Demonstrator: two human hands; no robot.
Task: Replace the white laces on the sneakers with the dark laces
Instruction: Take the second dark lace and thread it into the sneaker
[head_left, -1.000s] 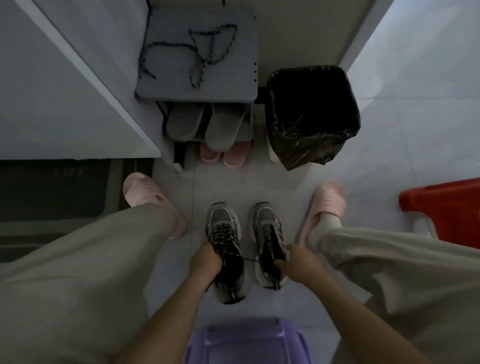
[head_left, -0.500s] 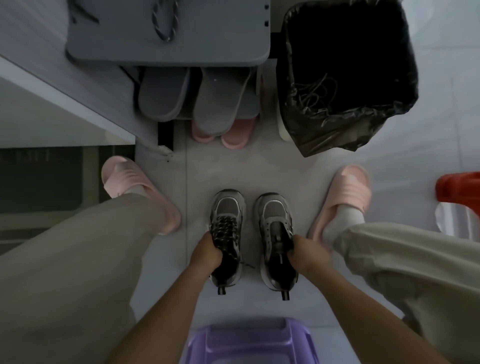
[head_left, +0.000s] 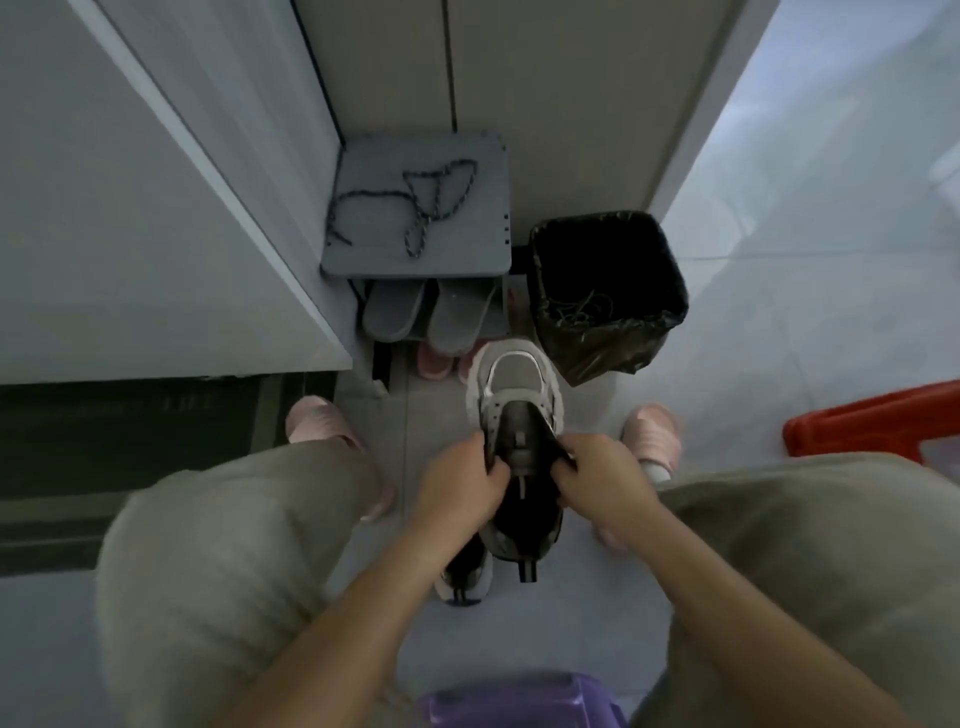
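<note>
I hold a grey sneaker (head_left: 514, 384) lifted off the floor, toe pointing away, with no lace in its eyelets. My left hand (head_left: 457, 488) grips its left collar edge and my right hand (head_left: 597, 478) grips the right edge. The other sneaker (head_left: 465, 577) stands on the floor below, mostly hidden by my left forearm. A dark speckled lace (head_left: 415, 208) lies loose on top of the grey shoe rack (head_left: 488, 244). Pale laces (head_left: 576, 306) lie inside the black-lined bin (head_left: 608, 338).
Grey slippers (head_left: 426, 312) and pink slippers (head_left: 436, 361) sit under the rack. A red plastic stool (head_left: 872, 421) stands at right, a purple stool (head_left: 519, 701) beneath me, a dark mat (head_left: 130, 441) at left. My feet wear pink slippers (head_left: 652, 431).
Both sneakers stood on the floor, one hand on each. Now the right, unlaced sneaker is lifted with both hands gripping its opening; the laced one stays on the floor.
</note>
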